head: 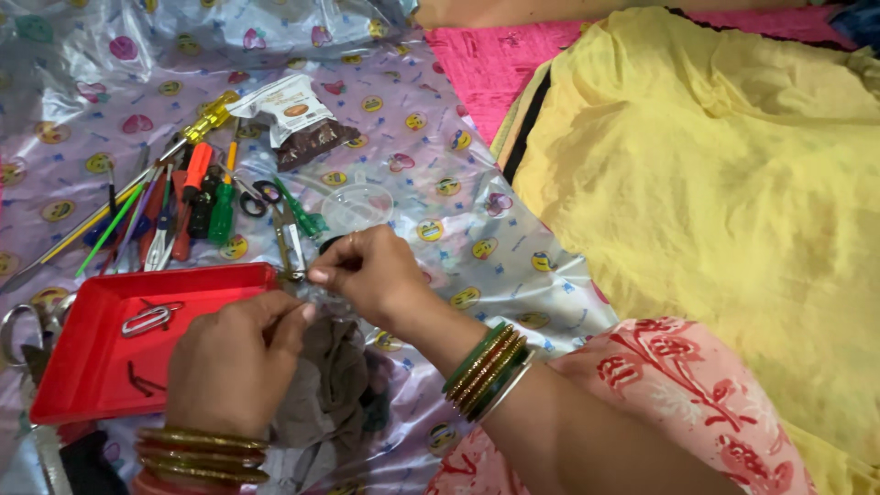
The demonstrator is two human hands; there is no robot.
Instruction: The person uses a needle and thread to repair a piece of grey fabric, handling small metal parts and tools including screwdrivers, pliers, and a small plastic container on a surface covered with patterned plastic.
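My left hand [231, 359] and my right hand [371, 271] meet over a plastic sheet, fingertips pinched together on a small clear plastic piece [323, 295] between them. The thing itself is mostly hidden by my fingers. Both wrists wear green and gold bangles. Just left of my hands lies a red tray [73, 357] holding a metal clip [147, 320]. A dark grey cloth [330, 380] lies under my hands.
Several screwdrivers and tools [188, 197], scissors [286, 234], a clear plastic lid [357, 206] and a small packet [298, 119] lie on the patterned sheet [513, 266]. Yellow fabric [733, 183] covers the right side, over a pink cloth [486, 64].
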